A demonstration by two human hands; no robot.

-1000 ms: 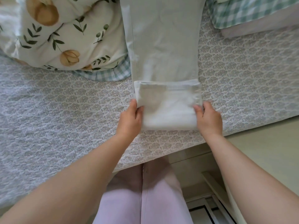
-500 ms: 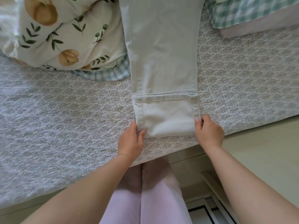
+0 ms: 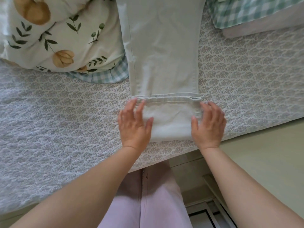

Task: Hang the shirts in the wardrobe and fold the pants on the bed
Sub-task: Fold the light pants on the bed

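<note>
Plainly, in the head view, the pants [image 3: 164, 55] lay flat and lengthwise on the bed [image 3: 49, 129], running away from the person, their near end doubled over into a fold [image 3: 171, 122] just inside the bed's near edge. That placement made sense: a straight, smooth leg on a broad flat surface lets each turn land square, and working at the edge put the cloth within easy reach. The left hand [image 3: 134, 124] rested on the fold's left side and the right hand [image 3: 209, 125] on its right, both palms down with fingers straight and a little spread, gripping nothing; they pressed rather than pinched. Set at the two sides like that, they seemed to be flattening the layers and lining the fold's edges up with the leg beneath, so the crease would set evenly. The hem band showed along the fold's far edge, lying across the leg. I judged the folding to be at an early stage: most of the pants stretched out unfolded beyond, past the top of the picture. A flowered pillow [image 3: 57, 35] lay just beside the pants on the left, with checked cloth [image 3: 102, 76] under it. The person's legs [image 3: 148, 203] stood against the bed, centred on the pants, which put both arms at an even reach.
</note>
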